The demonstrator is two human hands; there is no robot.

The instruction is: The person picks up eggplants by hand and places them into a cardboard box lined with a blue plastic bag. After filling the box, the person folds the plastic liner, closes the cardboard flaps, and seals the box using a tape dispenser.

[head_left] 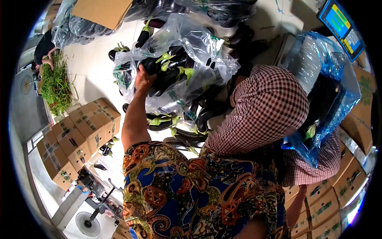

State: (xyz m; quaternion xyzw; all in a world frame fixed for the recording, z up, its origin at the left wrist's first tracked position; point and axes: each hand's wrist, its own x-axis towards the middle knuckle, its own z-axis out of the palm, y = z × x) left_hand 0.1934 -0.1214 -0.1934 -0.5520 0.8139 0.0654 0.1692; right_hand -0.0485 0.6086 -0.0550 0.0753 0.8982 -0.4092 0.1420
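My left hand [145, 80] reaches into a clear plastic bag [187, 34], its fingers closed round a dark purple eggplant [150, 65]. More eggplants with green stems lie in the open bag around it. Several loose eggplants [161, 124] rest on the floor between the bag and my body. Of my right arm, only the forearm [295, 209] shows at the lower right; a checkered trouser leg hides the hand. Beside my knee, a blue-tinted plastic bag [341, 85] lines an open box, with an eggplant's green stem [310, 131] visible inside.
A scale display [342, 30] stands at the upper right. Stacked cartons [79, 137] are on the left, more cartons [324, 207] at the lower right. Far left, another person [44, 49] bends over a heap of green peppers [57, 85]. Cardboard [101, 12] covers bags at the top.
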